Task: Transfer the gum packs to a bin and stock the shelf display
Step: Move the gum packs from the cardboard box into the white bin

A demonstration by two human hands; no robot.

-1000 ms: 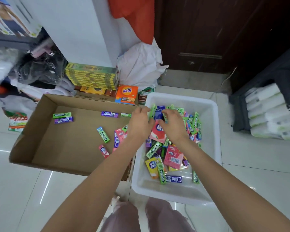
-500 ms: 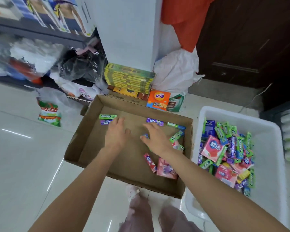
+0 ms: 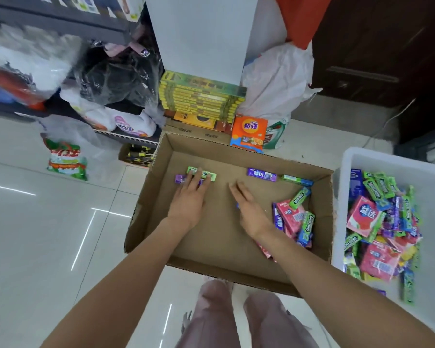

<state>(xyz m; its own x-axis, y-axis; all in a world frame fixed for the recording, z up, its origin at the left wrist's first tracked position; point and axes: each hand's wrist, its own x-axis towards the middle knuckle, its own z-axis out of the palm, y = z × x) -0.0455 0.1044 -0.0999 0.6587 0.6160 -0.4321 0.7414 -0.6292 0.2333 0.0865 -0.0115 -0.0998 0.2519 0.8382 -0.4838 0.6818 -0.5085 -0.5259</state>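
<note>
Gum packs [image 3: 295, 217], slim glossy sticks and flat pink boxes, lie heaped in the cardboard box [image 3: 146, 197] just right of the right hand's fingers, and many more fill the white plastic bin [image 3: 387, 162] beyond. Both bare forearms reach down into the box, palms downward. The left hand [image 3: 190, 199] spreads nearly straight fingers, tips touching a green stick [image 3: 211, 175] and a purple stick [image 3: 179, 178] without gripping. The right hand [image 3: 249, 209] lies flat, fingers straight and together, a blue pack [image 3: 237, 205] peeking at its edge.
</note>
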